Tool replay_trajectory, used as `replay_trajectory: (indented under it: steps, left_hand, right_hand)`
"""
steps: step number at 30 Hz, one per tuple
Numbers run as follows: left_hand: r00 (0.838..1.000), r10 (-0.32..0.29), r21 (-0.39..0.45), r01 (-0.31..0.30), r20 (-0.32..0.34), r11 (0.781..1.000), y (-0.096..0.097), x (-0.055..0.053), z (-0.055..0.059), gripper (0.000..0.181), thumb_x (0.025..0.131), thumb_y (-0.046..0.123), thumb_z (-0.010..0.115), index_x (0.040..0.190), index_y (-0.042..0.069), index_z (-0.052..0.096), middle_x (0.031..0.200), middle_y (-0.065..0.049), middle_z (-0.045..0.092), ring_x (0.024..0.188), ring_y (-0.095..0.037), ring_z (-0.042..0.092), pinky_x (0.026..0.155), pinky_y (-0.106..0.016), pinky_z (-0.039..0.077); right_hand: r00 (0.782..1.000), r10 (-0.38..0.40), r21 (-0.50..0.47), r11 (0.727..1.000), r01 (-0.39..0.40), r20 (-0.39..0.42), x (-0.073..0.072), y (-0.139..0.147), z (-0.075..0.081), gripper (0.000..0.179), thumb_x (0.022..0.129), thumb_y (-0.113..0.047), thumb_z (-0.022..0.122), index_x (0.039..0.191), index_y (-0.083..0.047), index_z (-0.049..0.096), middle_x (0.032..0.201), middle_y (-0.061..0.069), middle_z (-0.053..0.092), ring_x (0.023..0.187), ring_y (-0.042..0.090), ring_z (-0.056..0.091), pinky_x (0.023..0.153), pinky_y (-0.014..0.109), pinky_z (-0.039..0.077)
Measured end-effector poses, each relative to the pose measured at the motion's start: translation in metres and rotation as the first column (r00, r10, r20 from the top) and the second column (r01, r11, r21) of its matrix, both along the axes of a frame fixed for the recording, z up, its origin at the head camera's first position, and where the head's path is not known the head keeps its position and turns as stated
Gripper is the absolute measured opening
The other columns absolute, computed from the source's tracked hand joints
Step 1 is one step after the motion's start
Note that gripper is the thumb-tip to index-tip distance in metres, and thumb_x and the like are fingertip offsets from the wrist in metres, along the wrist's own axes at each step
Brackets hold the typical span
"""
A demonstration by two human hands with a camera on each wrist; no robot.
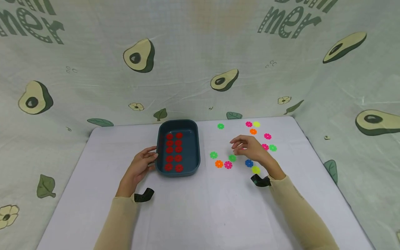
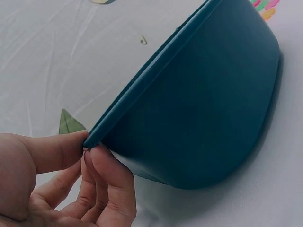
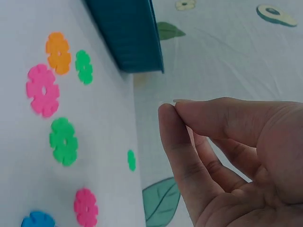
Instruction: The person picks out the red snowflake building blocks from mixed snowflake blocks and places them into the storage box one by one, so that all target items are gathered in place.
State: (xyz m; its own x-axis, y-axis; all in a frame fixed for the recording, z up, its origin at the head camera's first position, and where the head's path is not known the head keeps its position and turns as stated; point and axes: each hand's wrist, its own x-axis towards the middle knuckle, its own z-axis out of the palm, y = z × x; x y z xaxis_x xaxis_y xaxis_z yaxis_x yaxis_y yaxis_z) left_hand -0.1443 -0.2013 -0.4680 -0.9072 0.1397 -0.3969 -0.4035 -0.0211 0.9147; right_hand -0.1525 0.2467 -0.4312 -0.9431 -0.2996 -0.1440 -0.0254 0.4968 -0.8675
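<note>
A dark teal rectangular dish (image 1: 194, 152) stands on the table, with red flower-shaped notched discs (image 1: 169, 158) lying in it in two columns. My left hand (image 1: 141, 168) pinches the dish's rim (image 2: 142, 78) between thumb and fingers at its left side. To the right, my right hand (image 1: 250, 148) hovers over scattered discs, palm side towards the dish. In the right wrist view its thumb and forefinger tips meet, and I see nothing between them. Nearest below it are a green disc (image 1: 232, 158) and a blue disc (image 1: 249, 163); a pink one is partly hidden by the hand.
More loose discs lie right of the dish: an orange disc (image 1: 219, 164), a pink disc (image 1: 228, 165), a yellow disc (image 1: 256, 169) and several others farther back. A white cloth covers the table (image 1: 200, 215). Avocado-printed cloth (image 1: 187, 93) hangs behind and at the sides.
</note>
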Motion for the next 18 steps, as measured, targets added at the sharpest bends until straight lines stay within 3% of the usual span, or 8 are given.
replay_trajectory:
  steps: [12,18]
  left_hand:
    - [0.999,0.029,0.035,-0.030,0.017,0.999,-0.014,0.008,-0.003,0.054,0.112,0.012,0.053,0.162,0.002,0.035,0.102,0.012,0.064,0.087,-0.004,0.060,0.075,-0.022,0.054]
    - [0.999,0.028,0.018,-0.028,-0.020,0.999,-0.030,0.013,-0.002,0.054,0.113,0.012,0.049,0.163,0.000,0.031,0.118,0.004,0.059,0.092,-0.006,0.061,0.082,-0.022,0.056]
  right_hand:
    - [0.995,-0.100,0.015,0.995,0.100,-0.004,0.012,0.033,-0.009,0.039,0.099,-0.001,0.071,0.136,0.008,0.061,0.120,0.027,0.069,0.107,0.036,0.070,0.084,0.021,0.058]
    - [0.984,-0.180,0.037,0.983,0.180,-0.004,0.018,0.053,-0.015,0.041,0.100,-0.005,0.072,0.138,0.007,0.061,0.124,0.027,0.069,0.108,0.033,0.070,0.083,0.016,0.055]
